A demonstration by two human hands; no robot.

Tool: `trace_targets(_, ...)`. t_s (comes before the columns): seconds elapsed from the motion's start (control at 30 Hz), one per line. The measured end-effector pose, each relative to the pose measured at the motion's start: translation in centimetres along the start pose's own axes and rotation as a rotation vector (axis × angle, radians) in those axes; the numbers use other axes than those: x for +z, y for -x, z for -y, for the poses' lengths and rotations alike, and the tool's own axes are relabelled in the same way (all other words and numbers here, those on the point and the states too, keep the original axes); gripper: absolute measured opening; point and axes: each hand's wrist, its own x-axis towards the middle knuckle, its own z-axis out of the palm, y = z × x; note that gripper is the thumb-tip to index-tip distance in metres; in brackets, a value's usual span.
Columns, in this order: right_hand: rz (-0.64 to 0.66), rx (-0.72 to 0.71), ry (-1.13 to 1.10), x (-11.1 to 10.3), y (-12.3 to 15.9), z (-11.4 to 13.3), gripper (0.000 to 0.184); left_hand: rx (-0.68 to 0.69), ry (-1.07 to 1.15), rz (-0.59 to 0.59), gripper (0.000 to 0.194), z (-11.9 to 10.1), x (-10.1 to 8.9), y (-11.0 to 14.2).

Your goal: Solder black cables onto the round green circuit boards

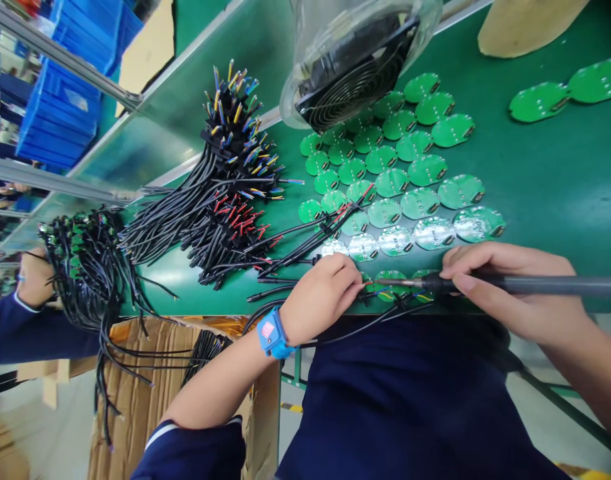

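In my right hand is a soldering iron, fingers closed around its dark grip, the metal tip pointing left. The tip reaches a small round green circuit board at the table's near edge. My left hand, with a blue wrist strap, pinches a black cable whose red wire end shows just beyond the fingertips, close to the iron's tip. Whether tip and wire touch is unclear. Beside the boards, black cables with blue and yellow wire ends lie under the iron.
Rows of green boards cover the mid-table below a fan. To the left lie bundles of black cables, some with red ends. Another person's hand is by a hanging cable bundle. A cardboard box stands below.
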Motion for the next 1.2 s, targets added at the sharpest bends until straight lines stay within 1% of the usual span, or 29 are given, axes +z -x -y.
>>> trace_targets(0.07, 0.011, -0.017, 0.026, 0.1, -0.1, 0.0, 0.009, 0.032, -0.03, 0.062, 0.015, 0.2, -0.3, -0.3)
trace_targets(0.13, 0.019, -0.041, 0.055, 0.2, -0.2, 0.1, 0.009, 0.035, -0.046, 0.09, 0.015, 0.3, -0.4, -0.6)
trace_targets(0.27, 0.038, -0.076, 0.078, 0.3, -0.3, 0.3, 0.01, -0.005, -0.046, 0.051, 0.012, 0.1, -0.2, -0.6)
trace_targets(0.4, 0.035, -0.075, 0.072, 0.2, -0.1, 0.2, 0.01, -0.024, -0.046, 0.011, 0.011, -0.2, 0.0, -0.4)
trace_targets(0.57, 0.033, -0.065, 0.068, 0.3, 0.1, -0.1, 0.008, -0.037, -0.049, 0.02, 0.01, -0.2, 0.0, -0.4)
trace_targets(0.73, 0.072, -0.105, 0.0, 0.3, 0.3, -0.1, 0.003, -0.049, -0.054, 0.042, 0.009, -0.3, -0.2, -0.6)
trace_targets(0.8, 0.032, -0.093, -0.074, 0.3, 0.4, -0.2, 0.002, -0.045, -0.054, 0.042, 0.009, -0.3, -0.2, -0.7)
trace_targets(0.93, -0.188, -0.005, -0.272, 0.2, 0.6, -0.1, 0.002, -0.038, -0.058, 0.045, 0.01, -0.2, -0.2, -0.7)
trace_targets(1.0, -0.258, 0.033, -0.249, -0.1, 0.8, 0.0, 0.002, -0.037, -0.064, 0.043, 0.01, -0.2, -0.2, -0.7)
trace_targets(1.07, -0.263, 0.057, -0.16, -0.5, 1.0, 0.3, 0.004, -0.037, -0.067, 0.039, 0.011, -0.2, 0.0, -0.7)
trace_targets(1.13, -0.249, 0.078, -0.094, -0.9, 1.2, 0.5, 0.012, -0.04, -0.068, 0.035, 0.013, -0.3, 0.1, -0.7)
trace_targets(1.2, -0.282, 0.117, -0.072, -1.1, 1.4, 0.8, 0.019, -0.052, -0.066, 0.028, 0.015, -0.6, 0.1, -0.4)
